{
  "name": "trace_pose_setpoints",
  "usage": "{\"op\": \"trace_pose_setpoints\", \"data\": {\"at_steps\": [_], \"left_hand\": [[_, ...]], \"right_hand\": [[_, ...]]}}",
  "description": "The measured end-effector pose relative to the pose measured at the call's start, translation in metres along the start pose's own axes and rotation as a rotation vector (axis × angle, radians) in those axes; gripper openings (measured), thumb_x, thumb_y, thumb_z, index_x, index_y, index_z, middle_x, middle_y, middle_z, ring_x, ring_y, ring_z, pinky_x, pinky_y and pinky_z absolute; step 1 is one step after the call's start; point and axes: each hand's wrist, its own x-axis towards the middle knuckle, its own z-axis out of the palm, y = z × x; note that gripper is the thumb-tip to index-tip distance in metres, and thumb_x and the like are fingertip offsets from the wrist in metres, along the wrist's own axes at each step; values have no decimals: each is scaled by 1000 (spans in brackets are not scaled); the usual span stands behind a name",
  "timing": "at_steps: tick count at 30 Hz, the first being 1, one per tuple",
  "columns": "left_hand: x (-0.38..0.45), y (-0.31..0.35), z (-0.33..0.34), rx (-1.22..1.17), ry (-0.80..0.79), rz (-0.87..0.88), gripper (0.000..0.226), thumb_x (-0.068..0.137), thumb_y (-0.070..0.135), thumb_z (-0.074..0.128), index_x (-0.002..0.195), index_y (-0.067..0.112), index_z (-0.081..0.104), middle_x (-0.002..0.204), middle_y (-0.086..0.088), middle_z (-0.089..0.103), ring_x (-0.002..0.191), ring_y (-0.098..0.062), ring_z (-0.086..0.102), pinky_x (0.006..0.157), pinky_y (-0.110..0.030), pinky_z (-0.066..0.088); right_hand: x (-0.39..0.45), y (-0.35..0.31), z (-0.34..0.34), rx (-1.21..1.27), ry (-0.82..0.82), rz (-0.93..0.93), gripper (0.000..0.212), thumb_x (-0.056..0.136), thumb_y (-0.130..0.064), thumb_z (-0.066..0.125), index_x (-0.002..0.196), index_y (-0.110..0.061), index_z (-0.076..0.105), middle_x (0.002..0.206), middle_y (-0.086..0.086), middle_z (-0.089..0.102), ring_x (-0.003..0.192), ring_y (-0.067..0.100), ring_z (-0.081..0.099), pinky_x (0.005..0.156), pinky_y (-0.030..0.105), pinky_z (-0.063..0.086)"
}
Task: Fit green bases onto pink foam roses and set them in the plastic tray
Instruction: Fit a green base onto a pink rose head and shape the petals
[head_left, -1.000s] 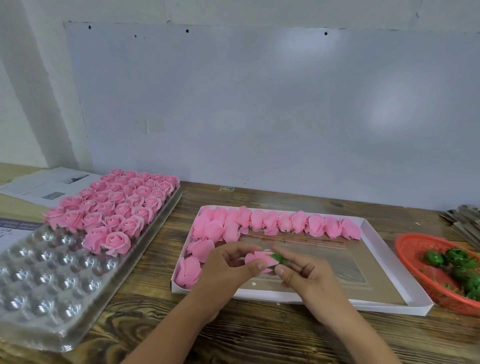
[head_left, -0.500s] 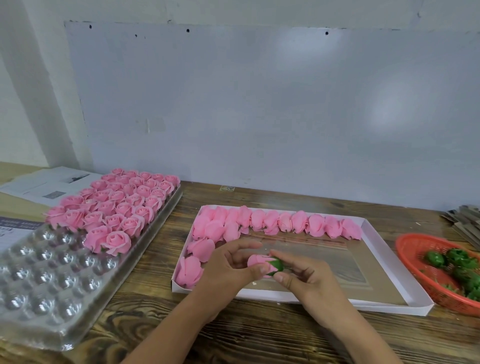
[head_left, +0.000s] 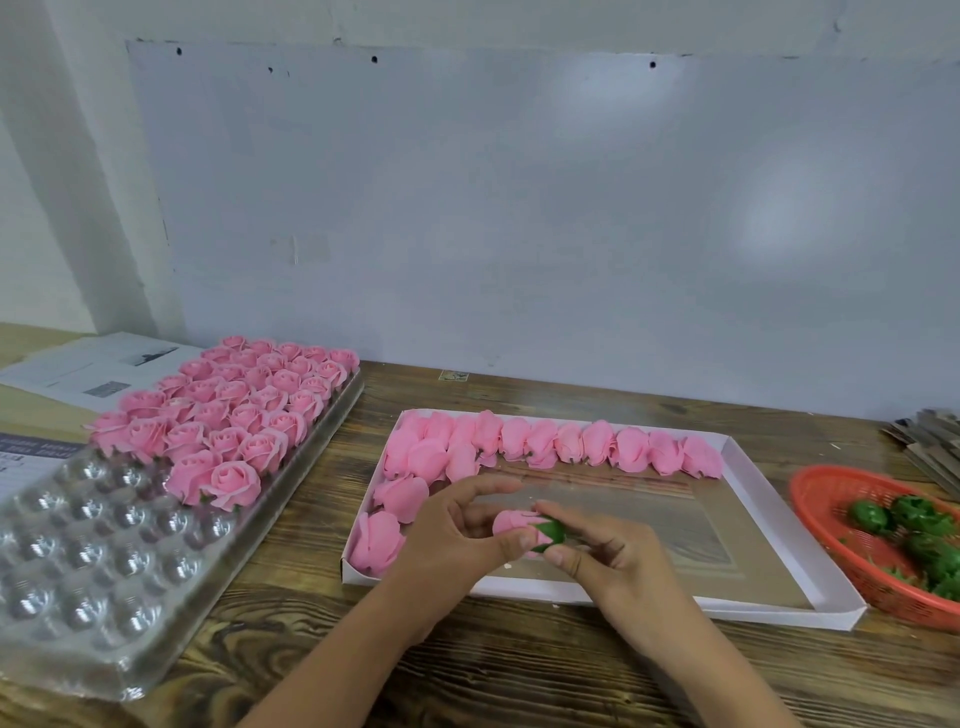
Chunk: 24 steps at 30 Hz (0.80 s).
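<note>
My left hand (head_left: 457, 540) pinches a pink foam rose (head_left: 511, 521) over the near left part of the white cardboard box (head_left: 675, 605). My right hand (head_left: 608, 564) pinches a green base (head_left: 550, 534) against that rose's end. Several loose roses (head_left: 571, 444) without bases lie along the box's far and left sides. The clear plastic tray (head_left: 93, 561) sits at the left; its far half holds several finished roses (head_left: 234, 405), its near cups are bare.
A red basket (head_left: 852, 561) with several green bases (head_left: 914, 525) stands at the right edge. Printed papers (head_left: 93, 364) lie behind the tray at far left. A stack of flat grey sheets (head_left: 930, 441) sits at far right. A grey wall closes the wooden table's back.
Both hands stay in place. The fingers have worked the green base closer onto the rose's end, and the rose has turned slightly.
</note>
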Motion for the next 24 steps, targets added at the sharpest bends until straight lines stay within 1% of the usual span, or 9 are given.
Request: {"op": "trace_pose_setpoints", "data": {"at_steps": [3,6,9,12,16,18,21,22,24], "left_hand": [[0,-1,0,0,-6,6,45,70,35,87,109,45,69,101,-3,79,97,-19,75,81,-23,58],[0,0,3,16,27,26,39,72,34,86,107,43,71,104,-1,78,99,-17,74,82,-24,58],[0,1,5,29,35,68,33,80,22,82,107,40,73,108,4,77,100,-13,73,81,-19,56],[-1,2,4,67,31,77,34,80,24,85,105,43,73,108,6,77,101,-12,73,82,-20,56],[1,1,3,63,65,79,27,81,29,76,104,43,74,106,6,76,100,-12,72,82,-23,57],[2,-2,3,48,82,75,26,86,21,74,103,41,75,104,6,76,98,-10,71,80,-22,57],[2,-6,3,94,77,107,38,89,4,73,109,36,72,108,7,75,102,-8,71,84,-19,55],[1,-6,4,115,66,120,43,87,2,74,112,37,70,112,10,74,104,-7,70,85,-16,54],[0,-6,6,150,45,129,57,83,0,77,113,47,67,118,18,70,108,-1,68,85,-13,53]], "right_hand": [[1,1,-1,-27,11,12,47,85,-10,73,109,-51,70,105,-18,74,99,13,69,95,35,53],[2,0,0,-21,30,-1,45,83,-18,75,112,-51,67,105,-15,74,99,10,69,90,44,55],[2,-2,2,-37,58,-28,43,80,-26,72,111,-55,66,107,-18,73,102,6,67,82,35,57],[1,-2,4,-60,68,-43,43,79,-27,72,110,-57,65,106,-20,73,98,2,66,74,26,55],[1,4,3,-53,60,5,51,84,-11,74,118,-47,64,110,-20,72,105,1,65,78,21,54],[1,6,4,-49,60,50,56,84,-7,75,127,-39,58,110,-18,72,106,-1,65,79,21,54],[1,8,6,-123,86,68,48,82,-12,76,120,-37,62,105,-24,71,101,-7,63,73,14,51],[1,8,7,-146,98,71,44,81,-15,77,117,-38,64,103,-21,72,96,-5,64,71,12,49],[1,8,8,-187,124,75,40,79,-20,78,113,-38,66,95,-15,72,84,0,64,66,10,47]]}}
